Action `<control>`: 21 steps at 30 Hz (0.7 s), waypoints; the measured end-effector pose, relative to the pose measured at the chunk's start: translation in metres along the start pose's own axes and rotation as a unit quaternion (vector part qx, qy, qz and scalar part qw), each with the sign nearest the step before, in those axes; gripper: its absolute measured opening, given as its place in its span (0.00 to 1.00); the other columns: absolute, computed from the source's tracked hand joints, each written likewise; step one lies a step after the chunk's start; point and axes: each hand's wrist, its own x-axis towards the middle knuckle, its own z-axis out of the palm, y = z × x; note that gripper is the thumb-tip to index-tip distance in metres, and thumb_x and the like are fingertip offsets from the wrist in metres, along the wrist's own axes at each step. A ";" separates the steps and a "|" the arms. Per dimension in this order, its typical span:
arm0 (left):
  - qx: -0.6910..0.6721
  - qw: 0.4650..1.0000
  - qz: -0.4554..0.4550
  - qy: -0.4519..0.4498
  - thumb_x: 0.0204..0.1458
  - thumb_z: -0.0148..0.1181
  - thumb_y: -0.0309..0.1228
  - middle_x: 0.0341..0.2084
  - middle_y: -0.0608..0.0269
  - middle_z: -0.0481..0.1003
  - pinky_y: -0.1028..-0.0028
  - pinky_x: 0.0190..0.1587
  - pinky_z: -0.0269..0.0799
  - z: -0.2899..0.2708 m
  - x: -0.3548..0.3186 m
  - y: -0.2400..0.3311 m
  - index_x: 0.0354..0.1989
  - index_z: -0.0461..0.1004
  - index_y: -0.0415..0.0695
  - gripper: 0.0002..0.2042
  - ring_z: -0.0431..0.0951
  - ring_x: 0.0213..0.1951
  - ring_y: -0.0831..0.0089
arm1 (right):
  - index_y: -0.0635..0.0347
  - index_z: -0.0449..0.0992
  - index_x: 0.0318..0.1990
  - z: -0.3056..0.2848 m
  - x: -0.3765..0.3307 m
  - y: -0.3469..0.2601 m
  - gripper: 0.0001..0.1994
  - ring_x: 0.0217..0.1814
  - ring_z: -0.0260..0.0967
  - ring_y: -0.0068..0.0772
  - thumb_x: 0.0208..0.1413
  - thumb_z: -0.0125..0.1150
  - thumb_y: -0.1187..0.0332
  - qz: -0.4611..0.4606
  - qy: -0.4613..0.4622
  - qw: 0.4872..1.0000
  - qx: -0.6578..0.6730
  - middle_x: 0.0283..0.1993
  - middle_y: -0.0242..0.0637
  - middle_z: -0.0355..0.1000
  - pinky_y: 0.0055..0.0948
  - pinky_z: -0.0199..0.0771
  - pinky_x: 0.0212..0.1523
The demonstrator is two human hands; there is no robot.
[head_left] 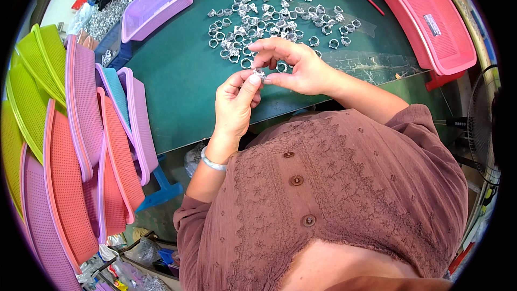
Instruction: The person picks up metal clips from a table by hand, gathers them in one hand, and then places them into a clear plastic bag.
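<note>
Over a green table (177, 89), the left hand (231, 101) pinches a small silvery piece (260, 74) just left of the right hand's (302, 70) thumb, that hand's thumb and forefinger parted, contact and the piece's long axis too small to tell.

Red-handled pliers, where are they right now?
In the head view, the red-handled pliers lie at the upper right on the green table, just left of the pink basket.

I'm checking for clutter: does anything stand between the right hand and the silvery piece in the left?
Nothing visible does: the right hand is close beside the silvery piece in the left hand.
</note>
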 end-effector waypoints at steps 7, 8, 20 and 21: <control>0.055 0.993 0.107 -0.002 0.45 0.59 0.24 0.26 0.70 0.69 0.87 0.21 0.59 0.001 0.000 -0.002 0.38 0.70 0.39 0.11 0.65 0.21 0.85 | 0.57 0.64 0.51 -0.008 0.001 0.004 0.26 0.45 0.64 0.27 0.39 0.55 0.83 0.000 0.016 0.995 -0.103 0.46 0.35 0.66 0.25 0.64 0.43; 0.046 0.994 0.095 -0.004 0.45 0.59 0.24 0.26 0.70 0.69 0.86 0.22 0.59 0.000 0.000 -0.003 0.38 0.69 0.39 0.11 0.65 0.21 0.85 | 0.57 0.64 0.51 -0.009 0.001 0.007 0.26 0.45 0.64 0.27 0.39 0.54 0.83 0.004 0.018 0.993 -0.117 0.47 0.35 0.66 0.25 0.64 0.42; -0.128 0.991 -0.009 -0.032 0.48 0.53 0.22 0.34 0.59 0.71 0.82 0.24 0.67 -0.020 -0.002 -0.008 0.35 0.66 0.44 0.07 0.72 0.29 0.77 | 0.58 0.73 0.33 -0.012 0.015 0.035 0.11 0.49 0.58 0.39 0.38 0.59 0.73 -0.031 -0.013 0.866 -0.499 0.43 0.36 0.65 0.36 0.58 0.48; -0.146 0.988 -0.017 -0.038 0.48 0.52 0.21 0.35 0.58 0.71 0.81 0.24 0.67 -0.021 -0.002 -0.008 0.35 0.66 0.45 0.07 0.73 0.30 0.75 | 0.58 0.73 0.33 -0.011 0.016 0.037 0.10 0.49 0.58 0.39 0.38 0.59 0.73 -0.022 -0.019 0.863 -0.504 0.43 0.35 0.65 0.36 0.57 0.48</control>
